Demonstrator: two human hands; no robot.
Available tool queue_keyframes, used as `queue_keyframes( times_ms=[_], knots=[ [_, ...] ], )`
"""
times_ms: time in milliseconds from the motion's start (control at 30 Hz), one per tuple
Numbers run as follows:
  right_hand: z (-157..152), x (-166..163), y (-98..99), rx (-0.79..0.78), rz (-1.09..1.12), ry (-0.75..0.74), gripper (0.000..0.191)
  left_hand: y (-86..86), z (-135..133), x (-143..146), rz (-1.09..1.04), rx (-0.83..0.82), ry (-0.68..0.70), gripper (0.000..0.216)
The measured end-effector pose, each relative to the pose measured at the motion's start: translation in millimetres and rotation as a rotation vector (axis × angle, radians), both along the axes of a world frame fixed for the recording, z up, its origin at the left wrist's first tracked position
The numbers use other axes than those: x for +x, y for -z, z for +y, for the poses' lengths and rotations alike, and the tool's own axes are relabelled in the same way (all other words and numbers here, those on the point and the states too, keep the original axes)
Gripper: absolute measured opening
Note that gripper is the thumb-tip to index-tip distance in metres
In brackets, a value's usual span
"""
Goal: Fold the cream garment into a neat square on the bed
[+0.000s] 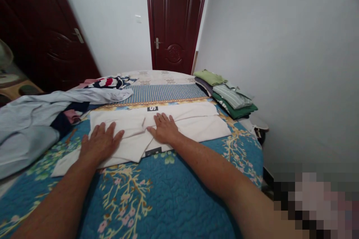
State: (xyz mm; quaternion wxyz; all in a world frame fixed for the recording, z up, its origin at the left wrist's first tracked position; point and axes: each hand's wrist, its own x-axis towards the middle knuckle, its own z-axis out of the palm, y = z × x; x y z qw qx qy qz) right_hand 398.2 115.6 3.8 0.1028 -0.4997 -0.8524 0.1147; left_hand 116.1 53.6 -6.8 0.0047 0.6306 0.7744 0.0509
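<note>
A cream-white garment (193, 123) lies partly folded across the blue floral quilt (168, 194) on the bed. My left hand (99, 142) rests flat on the garment's left part, fingers spread. Palm down, my right hand (164, 129) presses on the garment's middle, fingers stretched out. Small black labels show on the garment, one above my right hand and one below it. Neither hand holds anything.
A stack of folded clothes (227, 95) in green, grey and striped cloth sits at the bed's far right, by the white wall. Unfolded light-blue shirts (30, 119) and a red, white and navy garment (110, 81) lie at the left. Two dark red doors stand beyond the bed.
</note>
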Motion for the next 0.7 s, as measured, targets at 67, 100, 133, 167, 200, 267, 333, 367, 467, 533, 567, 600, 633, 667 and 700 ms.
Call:
queue_keyframes(
  times_ms=[67,100,133,167,200,267,333,367,467,533,567,600,633,667,700],
  knots=[
    [1.1,18.8,0.0,0.000,-0.022,0.024,0.089,0.4,0.7,-1.2,0.003,0.000,0.003,0.086],
    [1.8,29.1,0.0,0.003,-0.033,0.036,0.089,0.8,1.0,-1.8,0.005,0.005,0.005,0.085],
    [2.7,40.1,0.1,0.006,-0.042,0.048,0.088,1.1,1.2,-2.1,0.007,0.014,0.007,0.085],
    [3.9,51.7,0.2,0.009,-0.052,0.063,0.088,1.3,1.2,-2.3,0.007,0.022,0.006,0.085],
    [5.4,64.1,0.3,0.011,-0.064,0.080,0.087,1.2,1.0,-2.2,0.005,0.028,0.005,0.084],
    [9.4,91.3,0.5,0.014,-0.092,0.125,0.086,0.5,0.1,-1.3,0.001,0.032,0.007,0.085],
    [14.2,121.6,0.8,0.012,-0.130,0.183,0.086,-0.5,-0.9,-0.1,0.004,0.039,0.017,0.087],
    [16.4,137.7,0.9,0.009,-0.151,0.218,0.086,-0.9,-1.1,0.5,0.009,0.043,0.022,0.087],
    [20.9,187.5,1.2,0.017,-0.221,0.345,0.085,-1.2,-0.3,0.9,0.017,0.033,0.016,0.089],
    [21.5,218.0,1.3,0.062,-0.251,0.442,0.083,-1.1,0.9,0.1,0.015,0.017,0.008,0.089],
    [21.3,231.2,1.2,0.098,-0.253,0.499,0.080,-1.2,1.3,-0.5,0.016,0.013,0.007,0.088],
    [21.0,242.4,0.9,0.134,-0.247,0.559,0.077,-1.9,1.5,-1.0,0.017,0.014,0.006,0.088],
    [20.9,251.6,0.5,0.166,-0.233,0.617,0.072,-3.0,1.5,-1.2,0.019,0.015,0.006,0.086],
    [21.1,258.5,-0.2,0.190,-0.216,0.668,0.066,-4.9,1.1,-0.8,0.019,0.010,0.002,0.085],
    [21.7,263.5,-1.3,0.206,-0.197,0.707,0.061,-7.4,0.6,0.5,0.019,0.000,-0.012,0.084]
  ],
)
